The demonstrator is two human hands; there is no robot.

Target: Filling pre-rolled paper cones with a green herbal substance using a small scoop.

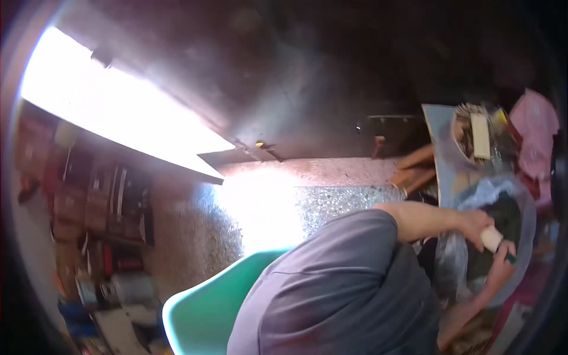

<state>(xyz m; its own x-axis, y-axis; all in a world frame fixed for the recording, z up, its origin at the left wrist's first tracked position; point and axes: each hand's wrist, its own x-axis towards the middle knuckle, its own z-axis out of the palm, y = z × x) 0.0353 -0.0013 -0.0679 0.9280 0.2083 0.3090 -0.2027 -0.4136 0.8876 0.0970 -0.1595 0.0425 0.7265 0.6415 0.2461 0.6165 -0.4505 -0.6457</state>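
Observation:
Over at the right, my left hand [475,228] is closed around a short, pale cream piece [491,238] whose kind I cannot make out. My right hand [503,260] is closed close against the near end of that piece. A bit of a dark green thing [511,259] shows at its fingers, perhaps a handle; the rest is hidden. Both hands are over a wide container lined with a clear plastic bag [454,260], dark inside. What lies at its bottom is too dim to tell.
Behind my grey-sleeved shoulder is a green plastic chair [231,290]. Beyond the bag stand a light blue board [439,139], a cream block [480,136] and pink cloth [534,133]. Cluttered boxes [83,201] line the left. Bright light enters through a doorway [118,106].

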